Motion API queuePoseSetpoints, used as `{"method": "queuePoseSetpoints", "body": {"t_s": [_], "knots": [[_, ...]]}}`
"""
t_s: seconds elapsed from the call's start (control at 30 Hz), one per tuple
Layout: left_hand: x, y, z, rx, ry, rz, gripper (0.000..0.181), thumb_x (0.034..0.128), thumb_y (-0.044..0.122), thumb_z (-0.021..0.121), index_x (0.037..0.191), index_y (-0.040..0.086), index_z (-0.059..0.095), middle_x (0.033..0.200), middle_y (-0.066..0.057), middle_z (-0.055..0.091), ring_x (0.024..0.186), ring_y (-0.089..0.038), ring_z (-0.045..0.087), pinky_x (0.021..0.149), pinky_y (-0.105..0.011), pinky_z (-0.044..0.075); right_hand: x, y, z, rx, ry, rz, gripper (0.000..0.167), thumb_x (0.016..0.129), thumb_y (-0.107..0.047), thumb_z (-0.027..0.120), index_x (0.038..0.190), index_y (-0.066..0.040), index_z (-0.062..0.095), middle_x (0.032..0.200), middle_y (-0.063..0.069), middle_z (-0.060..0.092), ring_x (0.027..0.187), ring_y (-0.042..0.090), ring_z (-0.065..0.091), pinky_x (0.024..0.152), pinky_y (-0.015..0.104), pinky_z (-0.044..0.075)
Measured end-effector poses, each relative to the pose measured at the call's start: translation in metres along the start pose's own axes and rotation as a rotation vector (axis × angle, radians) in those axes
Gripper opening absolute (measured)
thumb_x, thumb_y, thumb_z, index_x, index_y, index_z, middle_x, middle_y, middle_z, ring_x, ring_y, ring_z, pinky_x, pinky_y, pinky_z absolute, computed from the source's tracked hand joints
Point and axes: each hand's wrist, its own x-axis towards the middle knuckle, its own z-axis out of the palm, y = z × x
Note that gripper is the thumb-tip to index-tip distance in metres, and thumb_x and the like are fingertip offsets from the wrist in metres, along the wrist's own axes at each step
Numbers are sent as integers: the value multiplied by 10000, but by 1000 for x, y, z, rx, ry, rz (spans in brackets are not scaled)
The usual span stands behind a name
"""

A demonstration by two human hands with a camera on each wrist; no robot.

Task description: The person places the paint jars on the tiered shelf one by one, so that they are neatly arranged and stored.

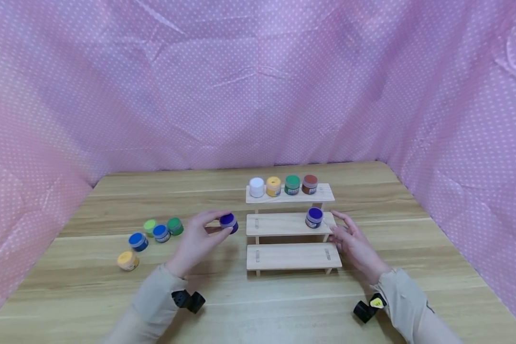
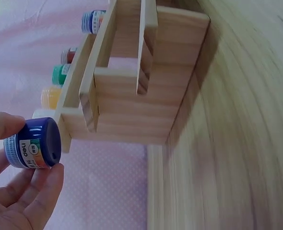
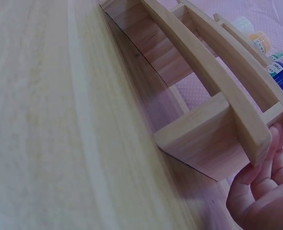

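My left hand (image 1: 200,239) pinches a dark blue paint jar (image 1: 229,223) between thumb and fingers, just left of the rack. The left wrist view shows the jar's label and lid tilted sideways. A three-step wooden rack (image 1: 292,258) stands on the table. At its right end, my right hand (image 1: 358,246) grips the wood, the thumb and fingertips at the shelf end in the right wrist view. Another dark blue jar (image 1: 314,217) sits on the middle step's right part. On the top step stand a white jar (image 1: 256,187), a yellow jar (image 1: 273,186), a green jar (image 1: 292,185) and a brown jar (image 1: 309,184).
Left of the left hand, several jars rest on the wooden table (image 1: 301,315): a light green jar (image 1: 150,227), a green jar (image 1: 175,226), two blue ones and a yellow-orange jar (image 1: 128,261). Pink dotted cloth (image 1: 258,95) hangs behind and beside the table.
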Motion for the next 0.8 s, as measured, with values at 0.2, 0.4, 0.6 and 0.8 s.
{"method": "queuePoseSetpoints", "body": {"t_s": [0.2,0.4,0.6,0.8], "knots": [[3,6,9,-25,4,8,359,833,94,722,1185,86,653,1168,-89,625,1081,-240,602,859,-320,563,2,-3,0,-18,26,82,499,946,-215,568,1391,-198,342,840,-117,631,740,29,571,664,139,478],[8,14,20,-32,-5,45,365,825,86,728,1182,69,655,1156,-83,631,1064,-227,605,841,-286,566,3,-15,-1,-38,33,145,363,965,-96,510,1259,-291,424,835,-97,625,742,58,600,656,147,480],[14,21,34,-46,-25,76,353,831,74,718,1179,98,659,1173,-73,630,1068,-209,602,822,-246,563,5,-20,-4,-15,-7,131,342,962,-52,497,1225,-263,440,830,-85,632,742,65,629,650,136,499],[17,27,48,-86,-65,94,341,836,57,706,1171,97,656,1159,-71,622,1036,-206,613,835,-258,559,3,-22,-4,-84,11,186,524,960,-88,511,1421,-64,264,848,-82,625,778,81,630,712,171,514]]}}
